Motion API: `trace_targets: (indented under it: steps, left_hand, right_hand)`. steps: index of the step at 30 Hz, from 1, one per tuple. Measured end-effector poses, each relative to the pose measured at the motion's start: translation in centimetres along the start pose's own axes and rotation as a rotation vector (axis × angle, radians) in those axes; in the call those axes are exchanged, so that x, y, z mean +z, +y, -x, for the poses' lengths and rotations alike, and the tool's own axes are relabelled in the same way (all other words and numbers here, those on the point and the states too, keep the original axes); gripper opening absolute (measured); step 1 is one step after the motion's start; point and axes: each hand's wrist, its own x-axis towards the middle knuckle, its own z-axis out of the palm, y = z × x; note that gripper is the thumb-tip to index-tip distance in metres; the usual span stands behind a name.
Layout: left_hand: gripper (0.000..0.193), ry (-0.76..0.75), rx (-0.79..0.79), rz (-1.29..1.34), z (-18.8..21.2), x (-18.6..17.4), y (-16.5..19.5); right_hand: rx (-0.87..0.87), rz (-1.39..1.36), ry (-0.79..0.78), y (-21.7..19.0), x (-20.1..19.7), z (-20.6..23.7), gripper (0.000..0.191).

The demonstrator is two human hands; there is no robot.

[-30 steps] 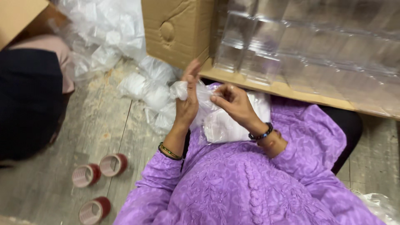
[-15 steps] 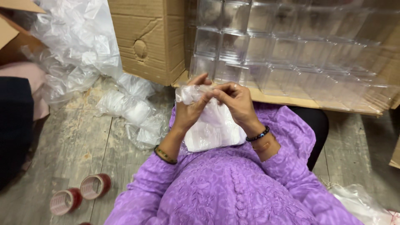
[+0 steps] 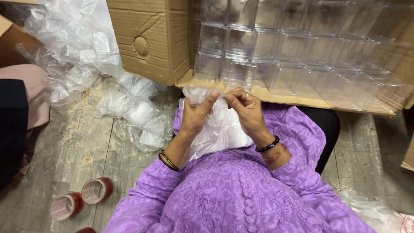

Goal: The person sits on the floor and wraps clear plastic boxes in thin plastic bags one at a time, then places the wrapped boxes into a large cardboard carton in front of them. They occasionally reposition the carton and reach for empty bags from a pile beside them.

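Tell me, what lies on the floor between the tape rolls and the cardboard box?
In the head view, crumpled clear plastic bags lie on the wooden floor between the tape rolls and the cardboard box.

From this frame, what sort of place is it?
Likely a packing or storage workroom: stacked clear plastic boxes, cardboard cartons, tape rolls on a worn floor. Both hands, left hand and right hand, hold a plastic bag.

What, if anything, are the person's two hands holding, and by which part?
Both the left hand and right hand pinch the top edge of a thin, translucent white plastic bag, which hangs over the lap.
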Motion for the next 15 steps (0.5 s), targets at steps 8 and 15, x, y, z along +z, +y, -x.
trace_targets:
  steps: [8, 15]
  left_hand:
    - [0.029, -0.235, -0.606, 0.406, 1.6, -6.3, -4.2]
    - [0.018, -0.468, -0.44, 0.189, -3.9, -8.1, -3.7]
  right_hand:
    - [0.44, -0.601, -0.165, 0.8, -3.3, 2.2, 0.018]
    - [0.271, 0.51, -0.032, -2.8, -7.4, 1.5, 0.022]
